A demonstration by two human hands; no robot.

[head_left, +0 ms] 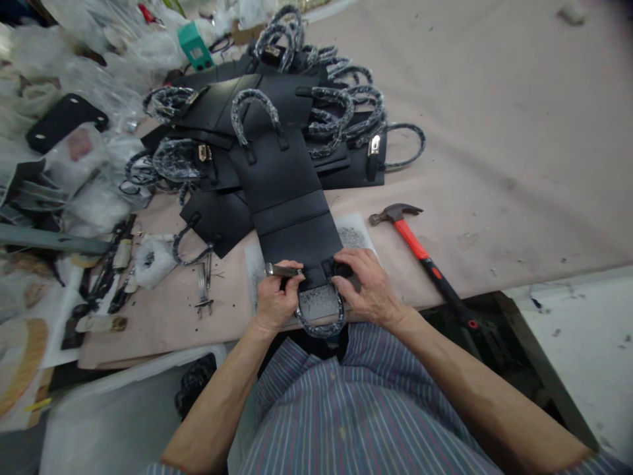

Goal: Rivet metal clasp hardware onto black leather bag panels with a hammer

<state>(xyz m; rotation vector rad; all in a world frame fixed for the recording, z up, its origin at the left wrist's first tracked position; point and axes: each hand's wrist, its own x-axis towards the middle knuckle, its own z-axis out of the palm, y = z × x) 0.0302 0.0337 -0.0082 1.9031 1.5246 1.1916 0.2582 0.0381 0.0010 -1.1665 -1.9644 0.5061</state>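
A long black leather-like bag panel (294, 188) lies in front of me over a pale, scuffed board (357, 231). One plastic-wrapped handle (254, 99) arches at its far end, and another wrapped handle (320, 328) loops toward my body at the near end. My left hand (279, 297) is closed around a short metal rod-like tool (283, 270), held sideways by the panel's near left corner. At the near right corner, my right hand (368, 287) pinches a small dark piece (342, 269) beside the handle tab; its exact shape is partly hidden by the fingers.
A claw hammer (413, 241) with a red and black grip lies at right. Behind the panel rises a pile of black bag pieces (281, 92) with wrapped handles. Metal tools (204, 290), a tape-like roll (151, 260) and plastic bags (93, 59) crowd the left.
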